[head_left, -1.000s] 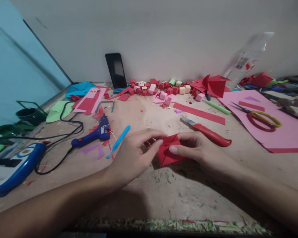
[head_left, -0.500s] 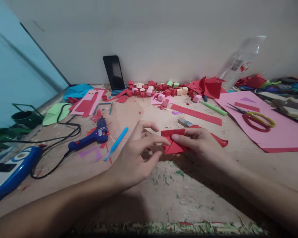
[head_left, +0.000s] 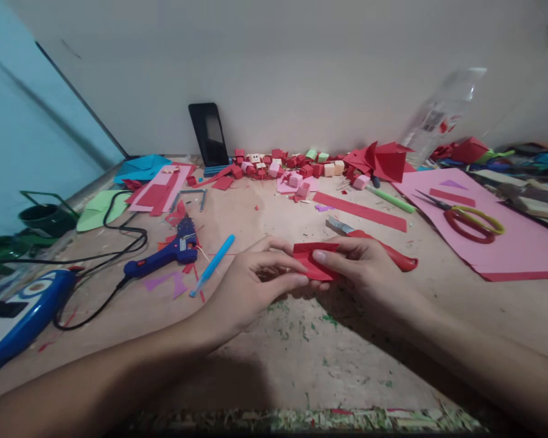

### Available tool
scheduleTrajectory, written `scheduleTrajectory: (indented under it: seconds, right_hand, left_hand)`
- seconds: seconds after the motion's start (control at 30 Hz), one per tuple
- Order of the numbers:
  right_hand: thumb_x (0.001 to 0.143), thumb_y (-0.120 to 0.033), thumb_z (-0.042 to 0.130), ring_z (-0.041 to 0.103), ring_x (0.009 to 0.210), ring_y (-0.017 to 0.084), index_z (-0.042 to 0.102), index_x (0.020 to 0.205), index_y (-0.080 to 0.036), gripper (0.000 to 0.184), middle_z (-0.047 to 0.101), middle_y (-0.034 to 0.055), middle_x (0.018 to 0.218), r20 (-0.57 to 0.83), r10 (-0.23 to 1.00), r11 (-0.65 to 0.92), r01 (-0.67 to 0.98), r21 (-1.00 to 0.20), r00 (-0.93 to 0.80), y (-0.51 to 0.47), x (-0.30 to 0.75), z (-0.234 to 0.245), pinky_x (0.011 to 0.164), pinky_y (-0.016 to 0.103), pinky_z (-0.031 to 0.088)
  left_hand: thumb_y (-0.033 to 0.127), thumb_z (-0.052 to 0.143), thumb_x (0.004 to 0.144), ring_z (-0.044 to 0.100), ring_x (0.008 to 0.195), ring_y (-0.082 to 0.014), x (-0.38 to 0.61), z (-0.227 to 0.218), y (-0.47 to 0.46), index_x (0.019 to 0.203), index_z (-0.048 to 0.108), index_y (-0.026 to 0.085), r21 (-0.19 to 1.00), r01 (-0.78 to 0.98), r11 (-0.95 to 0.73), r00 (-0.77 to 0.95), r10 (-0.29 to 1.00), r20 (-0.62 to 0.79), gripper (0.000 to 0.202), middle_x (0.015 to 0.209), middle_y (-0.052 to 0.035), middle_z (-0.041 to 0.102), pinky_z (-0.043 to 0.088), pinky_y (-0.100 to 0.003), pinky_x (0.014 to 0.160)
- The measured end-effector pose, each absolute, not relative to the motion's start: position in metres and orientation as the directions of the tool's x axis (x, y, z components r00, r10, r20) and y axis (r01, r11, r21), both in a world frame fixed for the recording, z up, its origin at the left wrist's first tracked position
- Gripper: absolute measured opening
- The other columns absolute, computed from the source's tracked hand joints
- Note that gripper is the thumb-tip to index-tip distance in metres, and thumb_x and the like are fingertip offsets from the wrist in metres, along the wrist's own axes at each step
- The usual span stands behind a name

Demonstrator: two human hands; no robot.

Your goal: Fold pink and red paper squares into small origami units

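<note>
A small folded piece of red paper (head_left: 317,248) is held between both hands above the middle of the table. My right hand (head_left: 363,261) pinches its right side, with the thumb lying on the face toward me. My left hand (head_left: 267,267) grips the left edge, its thumb and fingertips closed on the paper; the fingers behind it are partly hidden. Just beyond my right hand lies a utility knife (head_left: 397,255) with a red handle, partly covered by that hand. Left of my left hand rests a blue pen-like tool (head_left: 214,264).
A blue glue gun (head_left: 164,255) with a black cord lies at left. Scissors (head_left: 477,224) rest on pink paper (head_left: 506,255) at right. Several small paper cubes (head_left: 295,179) line the wall, beside a leaning phone (head_left: 209,134) and a plastic bottle (head_left: 447,115).
My left hand has closed onto the paper's left edge, its spread fingers coming together. The paper has tilted, and its upper part now stands folded. My right hand keeps its hold.
</note>
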State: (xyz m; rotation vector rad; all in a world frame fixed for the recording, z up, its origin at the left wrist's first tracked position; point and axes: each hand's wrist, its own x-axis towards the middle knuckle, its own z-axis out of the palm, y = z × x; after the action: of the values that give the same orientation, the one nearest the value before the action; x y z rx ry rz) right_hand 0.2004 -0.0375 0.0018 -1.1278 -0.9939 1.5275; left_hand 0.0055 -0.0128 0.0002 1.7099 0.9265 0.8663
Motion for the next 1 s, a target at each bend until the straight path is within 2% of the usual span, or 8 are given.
scheduleTrajectory:
  seconds: [0.1, 0.17, 0.4, 0.53, 0.63, 0.73, 0.83, 1.0]
  right_hand:
    - [0.078, -0.037, 0.088, 0.071, 0.062, 0.016, 0.081, 0.086, -0.015, 0.025, 0.078, 0.0059, 0.073, -0.176, 0.978, -0.195, -0.201, -0.960, -0.109, -0.0372, 0.1990, 0.0034, 0.061, 0.027, 0.058]
    - [0.077, -0.036, 0.089, 0.072, 0.061, 0.016, 0.081, 0.085, -0.015, 0.023, 0.077, 0.0054, 0.070, -0.167, 0.979, -0.186, -0.190, -0.964, -0.115, -0.0372, 0.1978, 0.0045, 0.060, 0.027, 0.058]
    - [0.078, -0.038, 0.088, 0.073, 0.062, 0.016, 0.080, 0.086, -0.016, 0.025, 0.078, 0.0058, 0.076, -0.151, 0.978, -0.179, -0.208, -0.962, -0.141, -0.0385, 0.1976, 0.0018, 0.061, 0.026, 0.059]
    - [0.085, -0.045, 0.083, 0.075, 0.066, 0.017, 0.079, 0.103, -0.019, 0.033, 0.080, 0.0079, 0.093, -0.139, 0.976, -0.176, -0.238, -0.955, -0.166, -0.0384, 0.2001, 0.0013, 0.062, 0.029, 0.061]
    - [0.078, -0.037, 0.090, 0.074, 0.070, 0.017, 0.079, 0.111, -0.021, 0.039, 0.081, 0.0067, 0.094, -0.134, 0.970, -0.181, -0.234, -0.955, -0.204, -0.0382, 0.2004, 0.0037, 0.064, 0.028, 0.062]
    - [0.073, -0.030, 0.093, 0.073, 0.068, 0.016, 0.081, 0.103, -0.019, 0.034, 0.081, 0.0056, 0.086, -0.129, 0.968, -0.173, -0.203, -0.964, -0.214, -0.0385, 0.1986, 0.0055, 0.062, 0.026, 0.060]
    - [0.079, -0.035, 0.088, 0.074, 0.065, 0.015, 0.082, 0.093, -0.018, 0.023, 0.081, 0.0072, 0.084, -0.117, 0.974, -0.150, -0.168, -0.974, -0.192, -0.0387, 0.1970, 0.0060, 0.060, 0.025, 0.059]
    - [0.081, -0.038, 0.086, 0.073, 0.063, 0.015, 0.083, 0.090, -0.017, 0.023, 0.080, 0.0061, 0.074, -0.127, 0.975, -0.152, -0.130, -0.980, -0.182, -0.0392, 0.1968, 0.0076, 0.059, 0.023, 0.059]
  left_hand:
    - [0.021, 0.074, 0.087, 0.065, 0.076, -0.0145, 0.0069, 0.0027, -0.0112, 0.081, 0.081, 0.017, 0.977, 0.138, -0.163, 0.445, 0.891, 0.086, 0.010, 0.087, -0.0037, 0.071, 0.052, -0.024, 0.067]
    - [0.022, 0.073, 0.088, 0.060, 0.068, -0.0123, 0.0074, 0.0045, -0.0112, 0.077, 0.078, 0.016, 0.981, 0.131, -0.142, 0.429, 0.900, 0.073, 0.014, 0.082, -0.0027, 0.071, 0.048, -0.023, 0.062]
    - [0.024, 0.072, 0.088, 0.058, 0.061, -0.0107, 0.0065, 0.0051, -0.0121, 0.081, 0.076, 0.015, 0.979, 0.148, -0.137, 0.350, 0.934, 0.078, 0.012, 0.076, -0.0012, 0.069, 0.047, -0.022, 0.056]
    - [0.028, 0.072, 0.088, 0.060, 0.062, -0.0121, 0.0049, 0.0048, -0.0115, 0.089, 0.077, 0.015, 0.978, 0.161, -0.133, 0.281, 0.956, 0.083, 0.014, 0.078, -0.0018, 0.072, 0.050, -0.023, 0.057]
    - [0.027, 0.073, 0.087, 0.061, 0.062, -0.0118, 0.0045, 0.0042, -0.0121, 0.086, 0.077, 0.015, 0.976, 0.168, -0.136, 0.259, 0.962, 0.090, 0.013, 0.077, -0.0018, 0.072, 0.049, -0.023, 0.057]
    - [0.025, 0.074, 0.086, 0.061, 0.062, -0.0115, 0.0045, 0.0023, -0.0132, 0.085, 0.077, 0.016, 0.974, 0.163, -0.156, 0.238, 0.965, 0.115, 0.010, 0.076, -0.0012, 0.072, 0.049, -0.022, 0.057]
    - [0.024, 0.075, 0.085, 0.061, 0.060, -0.0112, 0.0050, 0.0002, -0.0141, 0.088, 0.076, 0.016, 0.974, 0.144, -0.176, 0.233, 0.962, 0.139, 0.008, 0.074, 0.0001, 0.071, 0.049, -0.022, 0.056]
    - [0.023, 0.077, 0.084, 0.063, 0.066, -0.0105, 0.0063, -0.0005, -0.0141, 0.087, 0.068, 0.017, 0.984, 0.072, -0.165, 0.240, 0.960, 0.144, 0.011, 0.079, 0.0016, 0.069, 0.050, -0.021, 0.059]
